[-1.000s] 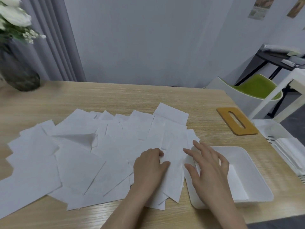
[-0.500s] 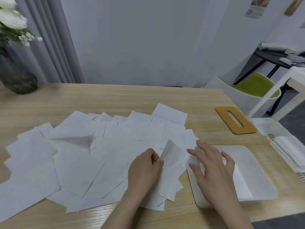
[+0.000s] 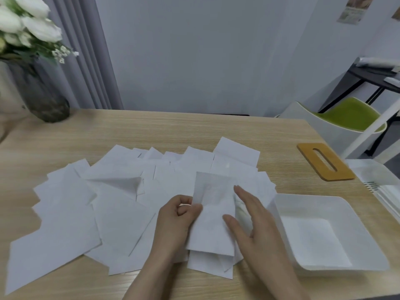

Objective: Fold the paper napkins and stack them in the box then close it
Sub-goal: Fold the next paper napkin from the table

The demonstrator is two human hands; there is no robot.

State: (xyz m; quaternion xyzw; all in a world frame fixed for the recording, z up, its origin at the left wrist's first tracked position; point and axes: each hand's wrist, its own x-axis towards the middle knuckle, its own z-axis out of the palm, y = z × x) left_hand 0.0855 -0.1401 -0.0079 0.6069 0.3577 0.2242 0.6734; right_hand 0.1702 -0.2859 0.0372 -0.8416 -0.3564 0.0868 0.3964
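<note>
Your left hand (image 3: 175, 219) has lifted one napkin (image 3: 213, 211) off the pile (image 3: 121, 204), pinching its left edge. Right hand (image 3: 253, 226), fingers spread, touches it. Box (image 3: 368, 243) sits open near the tabletop's right front corner.

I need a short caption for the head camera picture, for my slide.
Left hand pinches a lifted napkin over the pile; right hand open beside the white box.

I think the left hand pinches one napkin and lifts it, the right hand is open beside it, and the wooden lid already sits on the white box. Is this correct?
Not fully. The head view shows the wooden lid lying on the table, beyond the open white box, not on it. The rest holds: the left hand pinches the lifted napkin, and the right hand is open beside it.
</note>
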